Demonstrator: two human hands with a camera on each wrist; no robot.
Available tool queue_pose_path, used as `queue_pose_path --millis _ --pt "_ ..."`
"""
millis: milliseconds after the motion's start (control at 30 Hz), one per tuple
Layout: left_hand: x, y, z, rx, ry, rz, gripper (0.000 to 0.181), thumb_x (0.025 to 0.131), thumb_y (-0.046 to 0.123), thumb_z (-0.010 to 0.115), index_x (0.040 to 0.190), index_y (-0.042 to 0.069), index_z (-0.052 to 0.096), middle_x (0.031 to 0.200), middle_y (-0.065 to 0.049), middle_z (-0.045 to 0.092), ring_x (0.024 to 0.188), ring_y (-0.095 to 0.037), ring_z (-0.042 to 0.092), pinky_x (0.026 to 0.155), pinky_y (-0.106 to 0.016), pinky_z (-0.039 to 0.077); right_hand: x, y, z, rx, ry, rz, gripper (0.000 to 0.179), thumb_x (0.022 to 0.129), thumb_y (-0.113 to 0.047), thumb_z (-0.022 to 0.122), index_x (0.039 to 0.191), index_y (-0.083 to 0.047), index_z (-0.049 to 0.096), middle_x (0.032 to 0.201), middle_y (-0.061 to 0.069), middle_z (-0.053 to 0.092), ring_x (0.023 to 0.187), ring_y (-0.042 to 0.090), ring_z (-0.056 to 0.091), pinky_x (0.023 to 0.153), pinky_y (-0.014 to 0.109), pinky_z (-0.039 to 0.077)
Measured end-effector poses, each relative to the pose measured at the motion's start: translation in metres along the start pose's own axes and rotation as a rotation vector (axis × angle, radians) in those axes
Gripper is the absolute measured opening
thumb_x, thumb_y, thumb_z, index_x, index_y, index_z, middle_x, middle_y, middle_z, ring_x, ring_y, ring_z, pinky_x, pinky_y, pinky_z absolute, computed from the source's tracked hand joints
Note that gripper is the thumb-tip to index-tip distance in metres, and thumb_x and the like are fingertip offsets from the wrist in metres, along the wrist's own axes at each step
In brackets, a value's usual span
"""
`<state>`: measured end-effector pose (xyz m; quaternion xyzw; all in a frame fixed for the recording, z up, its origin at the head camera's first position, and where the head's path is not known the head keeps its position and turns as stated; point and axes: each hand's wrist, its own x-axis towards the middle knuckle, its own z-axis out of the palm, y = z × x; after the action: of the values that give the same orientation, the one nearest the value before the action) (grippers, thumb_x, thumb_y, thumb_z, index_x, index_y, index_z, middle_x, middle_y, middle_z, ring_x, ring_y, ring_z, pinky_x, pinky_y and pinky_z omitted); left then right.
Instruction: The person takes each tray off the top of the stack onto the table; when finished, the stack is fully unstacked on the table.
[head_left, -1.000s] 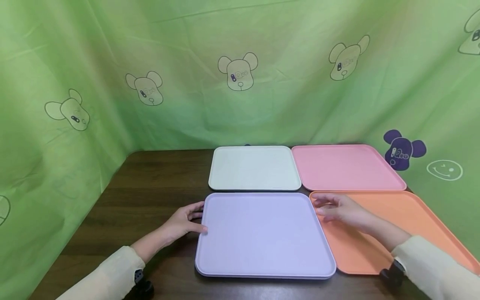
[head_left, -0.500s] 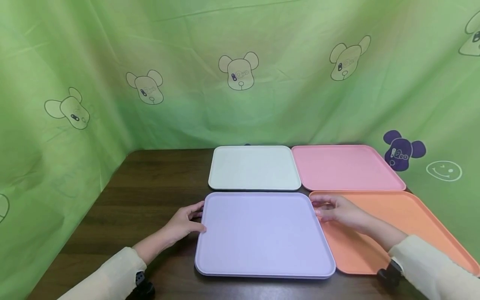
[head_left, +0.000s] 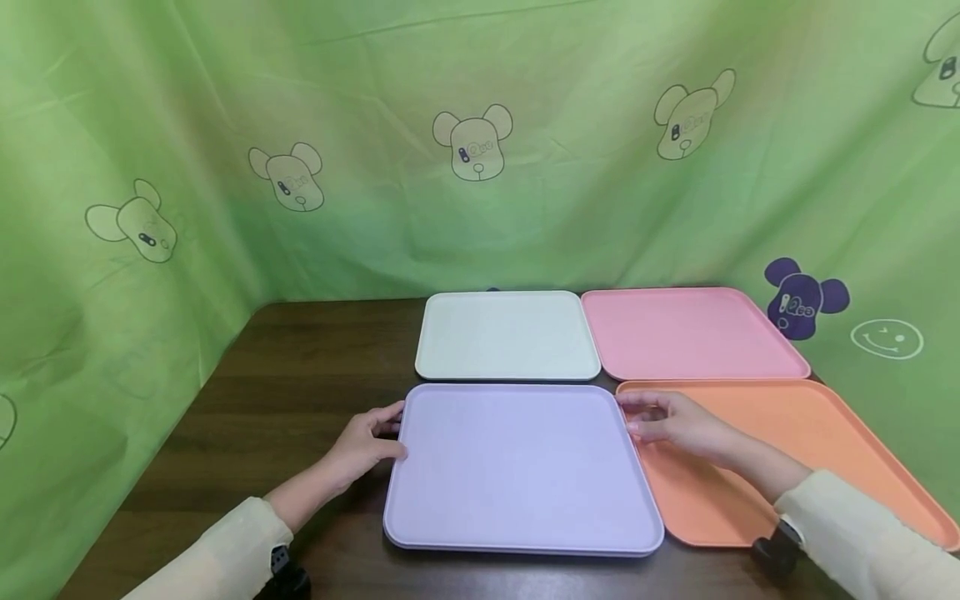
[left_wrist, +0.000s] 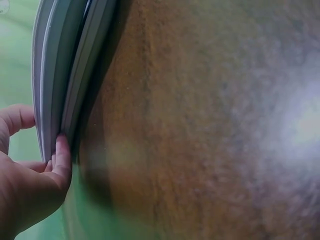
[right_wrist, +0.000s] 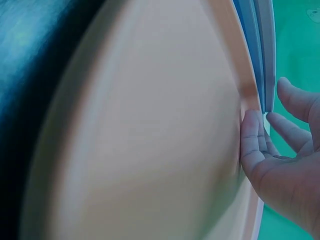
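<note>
A lavender tray (head_left: pixel 517 467) lies at the front middle of the table, on top of other trays whose stacked rims (left_wrist: pixel 55 70) show in the left wrist view. My left hand (head_left: pixel 356 450) pinches the left edge, thumb on the upper rim and fingers against the side of the stack. On the opposite edge, my right hand (head_left: pixel 682 425) holds the lavender tray between thumb and fingers. Its fingertips reach down beside the orange tray's rim (right_wrist: pixel 242 65). The undersides of the trays are hidden.
Behind the stack lie a pale mint tray (head_left: pixel 510 337) and a pink tray (head_left: pixel 697 333), side by side. The orange tray (head_left: pixel 795 425) adjoins the stack on the right. Dark wooden tabletop (head_left: pixel 285 400) extends to the left. A green printed cloth (head_left: pixel 375 233) hangs behind and at both sides.
The lavender tray has shifted slightly left relative to the mint tray, and both hands have moved slightly with it. The other trays stay in place.
</note>
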<state>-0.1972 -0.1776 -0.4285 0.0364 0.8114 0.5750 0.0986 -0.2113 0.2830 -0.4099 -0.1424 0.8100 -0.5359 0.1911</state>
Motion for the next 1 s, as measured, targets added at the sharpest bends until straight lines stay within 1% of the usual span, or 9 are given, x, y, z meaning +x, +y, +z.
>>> queue_pose_path --millis 133,333,433,567,700,867,1000 --pt "0.0019 -0.0007 0.0002 0.008 0.019 0.031 0.064 0.075 -0.001 0.077 0.135 -0.004 0.054 0.112 -0.012 0.063 0.105 -0.027 0.057 0.08 -0.032 0.052 -0.0001 -0.0004 0.0007 -0.007 0.0 0.007 0.061 0.092 -0.007 0.065 0.137 0.021 0.034 0.129 0.034 0.049 0.099 0.011 0.06 0.08 0.032 0.054" --pt "0.0022 -0.0016 0.0009 -0.026 0.017 0.037 0.065 0.072 -0.003 0.079 0.133 -0.005 0.056 0.11 -0.014 0.063 0.103 -0.028 0.057 0.075 -0.027 0.052 -0.0009 0.0006 0.0006 0.002 -0.003 -0.001 0.06 0.092 -0.006 0.064 0.137 0.021 0.035 0.126 0.031 0.053 0.099 0.011 0.06 0.079 0.032 0.054" --pt "0.0021 -0.0009 0.0021 -0.006 0.027 0.044 0.064 0.072 -0.005 0.078 0.132 -0.006 0.056 0.108 -0.013 0.063 0.101 -0.027 0.058 0.074 -0.027 0.052 -0.0011 0.0016 0.0003 0.005 0.004 -0.011 0.059 0.092 -0.005 0.064 0.137 0.021 0.035 0.126 0.032 0.053 0.099 0.01 0.06 0.079 0.032 0.054" --pt "0.0018 0.0011 0.0034 0.022 0.048 0.053 0.062 0.072 -0.006 0.076 0.131 -0.006 0.057 0.103 -0.012 0.063 0.095 -0.024 0.059 0.073 -0.028 0.052 -0.0009 0.0022 0.0009 -0.006 0.019 -0.01 0.059 0.092 -0.006 0.064 0.137 0.02 0.036 0.128 0.033 0.052 0.101 0.013 0.06 0.078 0.032 0.054" --pt "0.0018 0.0003 0.0039 0.028 0.061 0.053 0.061 0.072 -0.006 0.076 0.13 -0.004 0.058 0.102 -0.01 0.064 0.093 -0.023 0.059 0.073 -0.027 0.052 -0.0011 0.0025 0.0023 -0.014 0.033 -0.009 0.059 0.092 -0.006 0.064 0.138 0.019 0.037 0.126 0.031 0.054 0.1 0.015 0.06 0.076 0.032 0.054" --pt "0.0021 -0.0044 0.0033 0.009 0.035 0.058 0.062 0.073 -0.004 0.077 0.132 -0.003 0.057 0.106 -0.01 0.064 0.099 -0.024 0.059 0.075 -0.024 0.05 -0.0035 0.0036 0.0027 0.0 0.039 -0.006 0.06 0.093 -0.007 0.063 0.139 0.018 0.035 0.126 0.031 0.054 0.096 0.01 0.06 0.076 0.032 0.055" --pt "0.0026 -0.0071 0.0021 -0.018 0.002 0.06 0.064 0.075 -0.001 0.078 0.134 -0.002 0.055 0.111 -0.012 0.063 0.104 -0.025 0.058 0.078 -0.024 0.05 -0.0053 0.0035 0.0017 0.018 0.035 -0.014 0.06 0.094 -0.008 0.062 0.141 0.017 0.033 0.133 0.035 0.048 0.098 0.006 0.061 0.079 0.032 0.054"
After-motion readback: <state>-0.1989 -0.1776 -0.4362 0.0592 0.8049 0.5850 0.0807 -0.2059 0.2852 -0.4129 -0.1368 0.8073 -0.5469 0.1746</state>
